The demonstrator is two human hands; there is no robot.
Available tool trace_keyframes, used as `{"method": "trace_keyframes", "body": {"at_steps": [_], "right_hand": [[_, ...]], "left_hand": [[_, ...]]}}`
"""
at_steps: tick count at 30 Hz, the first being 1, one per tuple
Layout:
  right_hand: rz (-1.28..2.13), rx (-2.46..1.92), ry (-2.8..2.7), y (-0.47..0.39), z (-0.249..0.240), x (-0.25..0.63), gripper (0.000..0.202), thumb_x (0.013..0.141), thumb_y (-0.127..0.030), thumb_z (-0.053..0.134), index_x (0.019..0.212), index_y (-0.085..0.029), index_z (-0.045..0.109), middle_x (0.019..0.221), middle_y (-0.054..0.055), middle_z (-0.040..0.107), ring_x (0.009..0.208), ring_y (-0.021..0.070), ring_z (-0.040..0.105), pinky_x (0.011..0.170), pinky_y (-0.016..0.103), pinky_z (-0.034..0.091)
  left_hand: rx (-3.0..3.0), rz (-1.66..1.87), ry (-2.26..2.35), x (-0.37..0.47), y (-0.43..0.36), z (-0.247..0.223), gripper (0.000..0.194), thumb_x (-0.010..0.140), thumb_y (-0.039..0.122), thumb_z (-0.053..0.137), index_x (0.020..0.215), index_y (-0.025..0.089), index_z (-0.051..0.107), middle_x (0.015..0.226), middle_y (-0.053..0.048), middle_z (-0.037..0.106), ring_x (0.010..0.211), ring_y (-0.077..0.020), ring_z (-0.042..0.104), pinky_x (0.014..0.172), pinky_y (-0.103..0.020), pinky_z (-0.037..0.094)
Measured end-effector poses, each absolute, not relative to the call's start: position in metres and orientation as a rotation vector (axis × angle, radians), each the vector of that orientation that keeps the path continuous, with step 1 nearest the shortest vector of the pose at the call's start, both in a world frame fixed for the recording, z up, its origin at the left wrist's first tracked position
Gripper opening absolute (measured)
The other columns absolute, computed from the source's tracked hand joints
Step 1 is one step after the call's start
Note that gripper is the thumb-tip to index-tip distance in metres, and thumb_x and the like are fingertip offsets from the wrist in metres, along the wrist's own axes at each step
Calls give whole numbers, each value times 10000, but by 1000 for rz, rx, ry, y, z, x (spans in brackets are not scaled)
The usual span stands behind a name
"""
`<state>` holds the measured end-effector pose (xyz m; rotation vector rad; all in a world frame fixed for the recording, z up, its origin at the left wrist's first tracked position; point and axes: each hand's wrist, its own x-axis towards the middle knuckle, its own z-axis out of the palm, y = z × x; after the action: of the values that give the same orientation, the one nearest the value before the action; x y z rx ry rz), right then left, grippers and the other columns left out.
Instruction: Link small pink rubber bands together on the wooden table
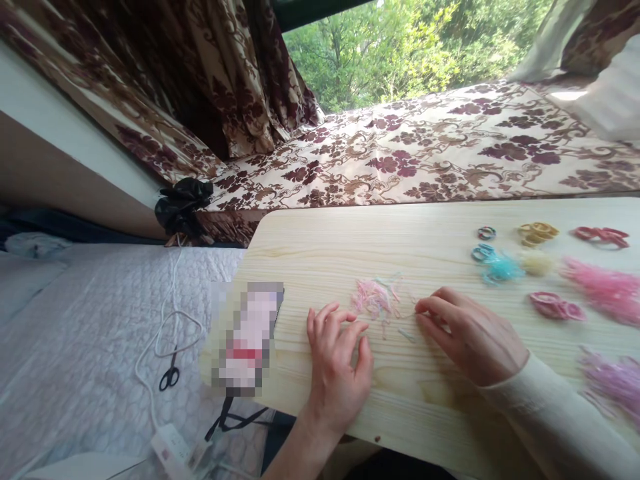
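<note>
On the pale wooden table (320, 243) lies a loose pile of thin pastel strands (373, 299), mostly pink with some green and yellow. They look like small elastic bands. My left hand (341, 363) rests on the table just left of and below this pile, fingers spread and holding nothing. To the right, my right hand (473, 337) has thumb and forefinger pinched on a thin pale strand at the pile's edge. A short greenish strand (407, 335) lies apart between the two hands.
Sorted heaps of blue strands (501, 268), yellow strands (537, 263), pink strands (605, 287) and purple strands (613, 380) lie rightward, among hair ties (537, 232). A blurred-out phone-like object (250, 333) sits at the left edge. Scissors (169, 379) and a power strip (173, 447) lie on the bed.
</note>
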<state>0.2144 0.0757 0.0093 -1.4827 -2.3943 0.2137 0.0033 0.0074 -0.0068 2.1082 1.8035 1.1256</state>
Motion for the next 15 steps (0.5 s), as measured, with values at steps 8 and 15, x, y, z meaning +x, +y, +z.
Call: {"method": "trace_keyframes", "body": {"at_steps": [8,15], "right_hand": [[143,-1502,-2419,69,11,208,358,965,-278,344,696,-223,574,703,23,592,611,132,563,607,277,405],[36,-1427,-2362,46,52,249,289,985,-319,375,783,-243,566,738,18,622,627,143,620,579,274,466]], "left_hand": [[2128,1162,1802,3,7,-8,213,870,75,538,985,220,645,1024,-62,638,1198,-265,513,1132,-598,306],[2183,1162,1811,0,8,-14,216,879,90,523,987,225,652,1023,-60,655,1178,-266,544,1123,-597,328]]}}
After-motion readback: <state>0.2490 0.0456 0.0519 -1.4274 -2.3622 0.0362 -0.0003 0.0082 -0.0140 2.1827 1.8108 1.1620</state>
